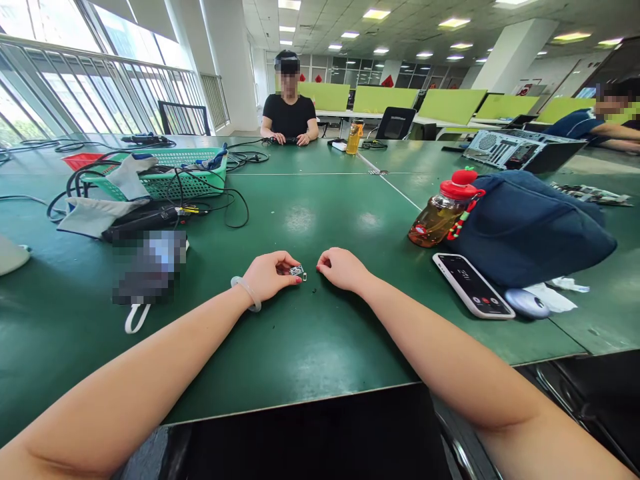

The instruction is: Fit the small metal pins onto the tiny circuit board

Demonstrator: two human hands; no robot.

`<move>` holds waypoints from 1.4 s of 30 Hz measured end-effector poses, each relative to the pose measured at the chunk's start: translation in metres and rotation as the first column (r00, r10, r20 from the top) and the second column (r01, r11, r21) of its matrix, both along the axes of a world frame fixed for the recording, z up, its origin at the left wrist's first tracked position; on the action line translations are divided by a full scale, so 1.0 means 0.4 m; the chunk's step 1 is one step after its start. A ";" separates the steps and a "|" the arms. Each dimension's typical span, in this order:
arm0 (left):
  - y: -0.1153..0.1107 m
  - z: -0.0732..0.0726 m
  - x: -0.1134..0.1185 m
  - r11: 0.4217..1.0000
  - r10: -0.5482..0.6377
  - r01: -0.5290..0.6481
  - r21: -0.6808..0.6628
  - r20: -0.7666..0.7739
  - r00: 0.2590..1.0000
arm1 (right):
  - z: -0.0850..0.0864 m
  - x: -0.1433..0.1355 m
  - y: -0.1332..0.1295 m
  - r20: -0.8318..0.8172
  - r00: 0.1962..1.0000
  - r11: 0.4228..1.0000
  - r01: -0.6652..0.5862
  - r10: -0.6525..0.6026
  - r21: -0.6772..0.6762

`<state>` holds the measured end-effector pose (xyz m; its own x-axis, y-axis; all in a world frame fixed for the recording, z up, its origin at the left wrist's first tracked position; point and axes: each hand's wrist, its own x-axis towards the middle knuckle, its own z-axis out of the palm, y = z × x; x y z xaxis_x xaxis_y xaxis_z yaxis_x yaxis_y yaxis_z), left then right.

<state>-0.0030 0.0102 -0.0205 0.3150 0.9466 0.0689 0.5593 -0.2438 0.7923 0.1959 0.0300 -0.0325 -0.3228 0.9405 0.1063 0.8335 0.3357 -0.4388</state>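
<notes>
My left hand, with a pale bangle at the wrist, pinches a small circuit board between thumb and fingers just above the green table. A tiny metal connector shows at the board's right edge. Just right of it, my right hand is closed, thumb and index fingertips together; whatever lies between them, if anything, is too small to make out. The two hands do not touch. A tiny dark piece lies on the table between and slightly below them.
On the left are a green basket of cables and a dark pouch. On the right are a bottle, a phone, a mouse and a blue bag. A person sits opposite; another leans in at far right.
</notes>
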 end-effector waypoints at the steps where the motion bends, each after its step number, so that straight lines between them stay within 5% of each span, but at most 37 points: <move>1: -0.001 0.000 0.001 1.000 -0.003 0.003 -0.002 -0.001 1.000 | -0.001 0.003 0.003 -0.003 1.000 1.000 -0.003 0.003 -0.005; 9: 0.002 -0.005 -0.005 1.000 -0.011 0.010 0.003 0.012 1.000 | 0.010 0.023 0.009 -0.035 0.986 0.985 -0.166 0.165 -0.040; 18: 0.000 0.000 -0.001 1.000 -0.010 0.010 -0.009 -0.015 1.000 | 0.001 0.012 0.010 0.016 0.982 0.982 -0.186 0.186 0.012; 29: -0.010 0.006 0.003 0.997 -0.078 0.079 -0.015 0.064 0.995 | 0.018 -0.052 -0.046 -0.261 0.912 0.938 -0.260 0.317 0.229; 42: -0.006 0.006 0.005 0.990 -0.106 0.117 -0.079 0.139 0.985 | 0.019 -0.055 -0.054 -0.372 0.888 0.961 -0.227 0.270 0.155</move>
<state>-0.0011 0.0079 -0.0180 0.4125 0.9102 0.0366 0.4198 -0.2256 0.8791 0.1740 0.0085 -0.0251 -0.4581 0.8116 0.3627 0.4890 0.5708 -0.6596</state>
